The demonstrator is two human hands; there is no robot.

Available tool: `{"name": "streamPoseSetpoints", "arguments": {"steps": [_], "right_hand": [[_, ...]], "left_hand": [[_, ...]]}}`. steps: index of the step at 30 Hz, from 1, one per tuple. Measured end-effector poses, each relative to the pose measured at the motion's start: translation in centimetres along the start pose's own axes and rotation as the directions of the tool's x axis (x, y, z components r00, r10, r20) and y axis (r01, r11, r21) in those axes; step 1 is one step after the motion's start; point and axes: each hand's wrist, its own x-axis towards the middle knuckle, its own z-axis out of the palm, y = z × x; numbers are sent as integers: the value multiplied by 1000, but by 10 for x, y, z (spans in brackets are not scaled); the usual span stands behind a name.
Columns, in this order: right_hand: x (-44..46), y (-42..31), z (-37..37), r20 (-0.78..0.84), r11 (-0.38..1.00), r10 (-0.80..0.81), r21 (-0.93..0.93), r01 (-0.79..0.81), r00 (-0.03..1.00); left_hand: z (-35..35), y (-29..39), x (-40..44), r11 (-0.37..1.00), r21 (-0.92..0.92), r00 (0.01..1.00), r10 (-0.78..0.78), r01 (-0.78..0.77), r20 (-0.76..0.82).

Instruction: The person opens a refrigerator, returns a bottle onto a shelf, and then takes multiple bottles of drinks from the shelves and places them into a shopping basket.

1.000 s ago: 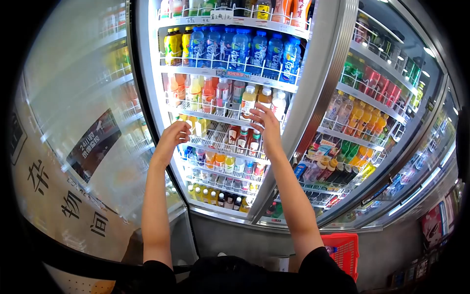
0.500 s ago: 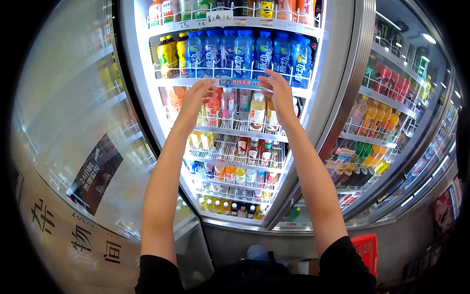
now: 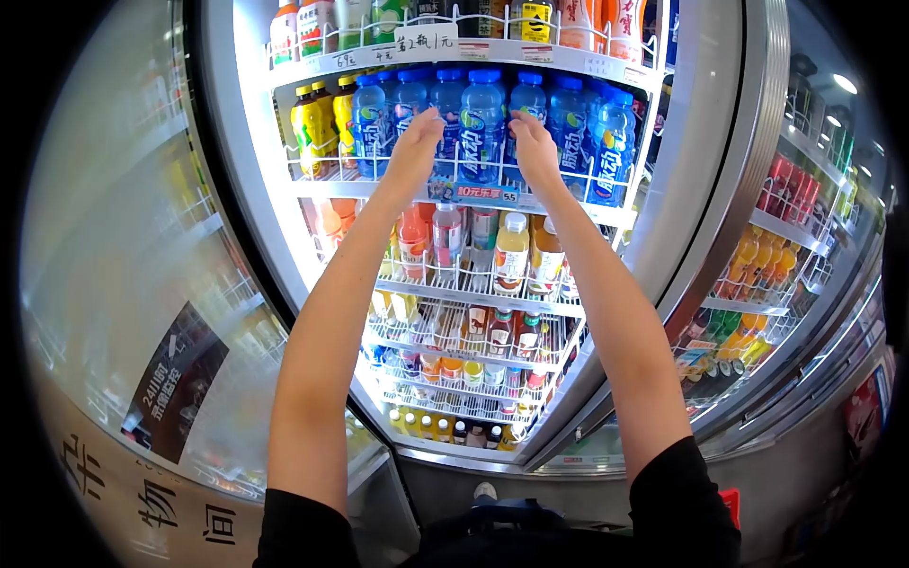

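Observation:
Blue-capped blue bottles [image 3: 481, 128] stand in a row on the second visible cooler shelf. My left hand [image 3: 415, 150] is in front of the left-middle bottles, its fingers curled together near the bottle at its right. To its right, my right hand [image 3: 536, 149] is also closed, its fingertips by another blue bottle [image 3: 526, 95]. The bottle between the hands stands upright and apart from both. What either hand holds, if anything, is hidden by the fingers.
White wire guards and the shelf edge [image 3: 322, 187] run below the hands. The open glass door [image 3: 123, 237] is at the left, a metal door frame [image 3: 729, 199] at the right. Yellow bottles [image 3: 308, 128] stand left. A red basket [image 3: 730, 506] shows low right.
Both hands have risen from the lower shelves to the blue bottles, and their fingers have closed more. The view has moved nearer to the cooler, and less of the basket shows.

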Motion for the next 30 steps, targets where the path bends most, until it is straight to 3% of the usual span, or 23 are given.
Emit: {"name": "streamPoseSetpoints", "arguments": {"steps": [2, 3, 4, 5, 6, 8, 12, 14, 15, 19, 20, 22, 24, 25, 28, 30], "right_hand": [[13, 17, 2, 84, 991, -2, -132, 13, 996], [14, 13, -2, 208, 988, 58, -153, -26, 976], [15, 10, -5, 198, 987, 61, -159, -30, 978], [13, 7, -6, 276, 971, 32, -236, 36, 961], [15, 10, -7, 356, 945, 10, -309, 108, 935], [23, 14, -10, 414, 966, 51, -252, 60, 909], [26, 18, -10, 497, 971, 47, -226, 76, 867], [23, 24, -10, 449, 967, -35, -211, 143, 893], [20, 19, -13, 449, 937, -92, -262, 229, 889], [10, 15, -15, 400, 907, -161, -300, 295, 902], [9, 13, -16, 409, 908, -183, -279, 314, 894], [7, 9, -19, 409, 904, -216, -260, 340, 886], [3, 11, -18, 382, 923, -302, -112, 369, 873], [3, 16, -14, 342, 921, -360, -17, 389, 868], [-3, 17, -17, 352, 893, -407, -43, 449, 843], [-8, 12, -15, 307, 866, -475, -4, 500, 825]], "left_hand": [[5, -13, 14, 999, 53, 999, 6, -9, 47], [9, -20, 21, 993, 117, 994, -34, 22, 99], [13, -26, 27, 982, 182, 986, -77, 49, 150], [17, -32, 31, 984, 174, 984, -78, 50, 160], [20, -36, 34, 943, 332, 979, -95, 30, 183], [25, -43, 40, 791, 611, 971, -129, -22, 203], [28, -50, 46, 838, 546, 976, -130, 14, 175], [29, -48, 38, 860, 510, 989, -92, 21, 114], [30, -53, 38, 857, 514, 992, -51, -14, 112], [31, -59, 36, 845, 520, 991, 86, -126, 101], [32, -58, 34, 845, 519, 991, 90, -130, 102], [35, -54, 26, 768, 603, 969, 243, -217, 39], [35, -51, 21, 770, 593, 967, 243, -237, 71], [36, -54, 19, 778, 564, 952, 301, -275, 49], [43, -56, 11, 792, 506, 926, 375, -342, 40], [51, -55, 10, 841, 312, 871, 485, -443, -71]]}}
